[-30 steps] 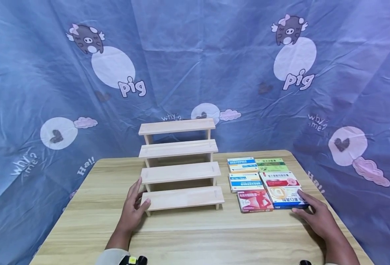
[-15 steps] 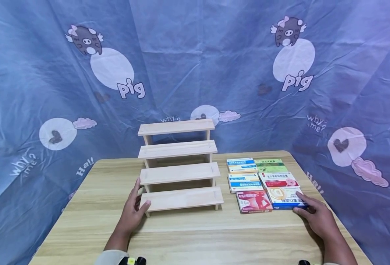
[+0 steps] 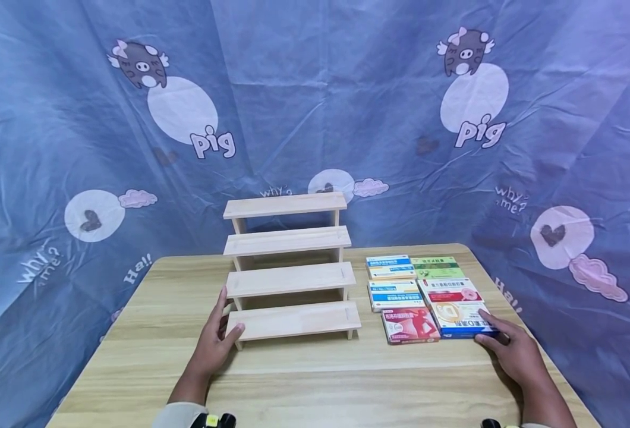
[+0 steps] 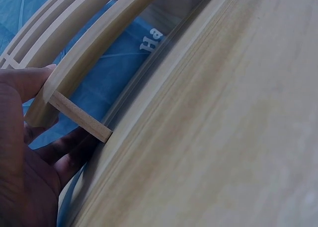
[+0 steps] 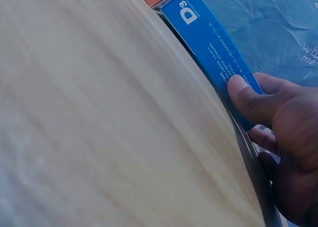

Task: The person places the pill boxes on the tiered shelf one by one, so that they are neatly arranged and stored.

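Note:
A pale wooden stepped shelf [image 3: 293, 321] with several tiers stands left of the middle of the table. My left hand [image 3: 212, 345] grips the left end of its lowest tier; in the left wrist view the thumb lies on the board [image 4: 82, 58] and the other fingers are beyond and below it, partly hidden. At the right, my right hand [image 3: 517, 352] pinches the right end of a white and blue medicine box [image 3: 462, 317] marked D. In the right wrist view the thumb presses the blue side of this box [image 5: 208, 53], and the index finger lies behind it.
Beside the held box lie a red medicine box [image 3: 411, 326], a white and red one [image 3: 451, 290], a green one [image 3: 438, 267] and white and blue ones [image 3: 397, 295]. Behind the wooden table [image 3: 315, 386] hangs a blue printed curtain [image 3: 325, 119].
Both hands keep their places on the shelf and the box. The head view has shifted very slightly; the boxes lie as before.

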The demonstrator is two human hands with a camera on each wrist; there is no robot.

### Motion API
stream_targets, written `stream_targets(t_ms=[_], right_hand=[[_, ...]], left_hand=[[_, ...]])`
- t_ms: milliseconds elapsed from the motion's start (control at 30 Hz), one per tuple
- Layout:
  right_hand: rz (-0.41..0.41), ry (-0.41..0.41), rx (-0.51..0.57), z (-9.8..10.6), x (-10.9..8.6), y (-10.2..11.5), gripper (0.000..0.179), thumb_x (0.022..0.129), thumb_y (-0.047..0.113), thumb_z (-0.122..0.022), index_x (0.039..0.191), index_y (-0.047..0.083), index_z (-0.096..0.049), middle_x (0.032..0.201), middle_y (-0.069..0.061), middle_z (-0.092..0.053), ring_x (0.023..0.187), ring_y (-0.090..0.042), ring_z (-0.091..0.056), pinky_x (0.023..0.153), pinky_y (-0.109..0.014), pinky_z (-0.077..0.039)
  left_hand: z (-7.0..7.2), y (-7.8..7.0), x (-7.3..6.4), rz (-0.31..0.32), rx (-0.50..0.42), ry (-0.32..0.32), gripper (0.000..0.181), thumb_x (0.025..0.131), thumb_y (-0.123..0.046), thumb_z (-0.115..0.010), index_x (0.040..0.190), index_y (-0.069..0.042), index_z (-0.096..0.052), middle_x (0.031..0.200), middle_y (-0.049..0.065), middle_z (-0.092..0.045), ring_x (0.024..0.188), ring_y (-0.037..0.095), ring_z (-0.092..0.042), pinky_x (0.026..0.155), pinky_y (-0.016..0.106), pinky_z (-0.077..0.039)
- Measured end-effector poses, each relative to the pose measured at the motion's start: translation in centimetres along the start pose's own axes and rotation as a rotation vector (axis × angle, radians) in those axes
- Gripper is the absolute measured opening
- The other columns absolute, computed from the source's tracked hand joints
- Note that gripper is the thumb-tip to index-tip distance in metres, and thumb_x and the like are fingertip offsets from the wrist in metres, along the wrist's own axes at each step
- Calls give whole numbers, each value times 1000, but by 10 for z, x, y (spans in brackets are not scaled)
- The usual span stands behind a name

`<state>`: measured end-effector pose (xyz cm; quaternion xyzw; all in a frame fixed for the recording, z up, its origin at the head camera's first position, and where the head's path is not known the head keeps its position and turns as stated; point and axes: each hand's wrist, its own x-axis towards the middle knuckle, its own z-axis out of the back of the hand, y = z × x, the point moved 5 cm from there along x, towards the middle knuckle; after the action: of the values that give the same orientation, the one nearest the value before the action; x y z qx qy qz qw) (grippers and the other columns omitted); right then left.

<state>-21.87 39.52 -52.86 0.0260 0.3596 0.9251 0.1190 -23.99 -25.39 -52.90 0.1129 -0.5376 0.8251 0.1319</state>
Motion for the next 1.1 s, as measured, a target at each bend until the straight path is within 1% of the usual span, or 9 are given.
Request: stream_targets(t_ms=[100,233,467,533,767,1000,1033,1067,1100], right_hand=[[26,-20,-2,1,-1,-1,70,102,15,-77,164,6,-44,162,-44,-37,151,-67,-34,119,-77,-32],[43,-33,-10,1,-1,-1,67,104,18,-74,164,6,-45,161,-43,-39,150,-67,-36,118,-77,-33],[2,-26,-3,4,-4,-2,64,109,22,-69,165,9,-43,163,-41,-34,153,-67,-32,120,-77,-30],[2,-36,-1,5,-5,-1,62,110,22,-68,165,10,-43,163,-41,-35,153,-66,-32,120,-77,-31],[37,-99,13,8,-9,3,58,111,24,-66,164,11,-45,161,-40,-39,151,-66,-38,119,-76,-34],[88,-191,21,9,-14,8,57,109,23,-70,161,12,-50,158,-36,-45,149,-66,-41,120,-75,-33],[99,-206,19,9,-15,9,57,108,23,-71,161,12,-51,158,-35,-46,148,-65,-42,120,-74,-34],[113,-224,17,10,-16,10,57,107,23,-72,160,13,-52,158,-34,-48,148,-64,-43,123,-62,-40],[122,-239,11,10,-17,10,57,107,23,-72,160,13,-53,157,-34,-49,148,-63,-45,122,-47,-46]], left_hand=[[0,0,-1,5,6,0,92,108,-8,-67,178,-18,-8,172,33,-32,143,63,-52,102,18,-51],[1,0,-1,7,13,3,92,108,-8,-67,178,-18,-8,171,34,-32,143,63,-52,103,18,-51],[0,3,-1,12,9,6,91,109,-9,-65,178,-19,-7,171,35,-33,144,62,-52,102,17,-51],[1,4,-1,14,4,4,91,109,-9,-65,178,-20,-7,171,35,-33,144,62,-52,102,17,-51],[0,4,0,23,-13,13,93,109,-9,-65,178,-22,-6,171,35,-32,145,61,-51,101,16,-51],[0,3,0,10,15,6,90,110,-10,-64,178,-18,-7,171,35,-32,145,63,-50,103,16,-49],[0,2,0,10,20,4,90,110,-10,-64,178,-18,-7,171,35,-32,145,63,-50,103,16,-48],[0,2,-1,12,23,6,89,110,-10,-64,178,-18,-7,171,35,-32,145,63,-50,104,15,-48],[1,2,-1,14,27,8,90,110,-11,-64,178,-18,-7,171,35,-32,146,63,-50,104,15,-48]])
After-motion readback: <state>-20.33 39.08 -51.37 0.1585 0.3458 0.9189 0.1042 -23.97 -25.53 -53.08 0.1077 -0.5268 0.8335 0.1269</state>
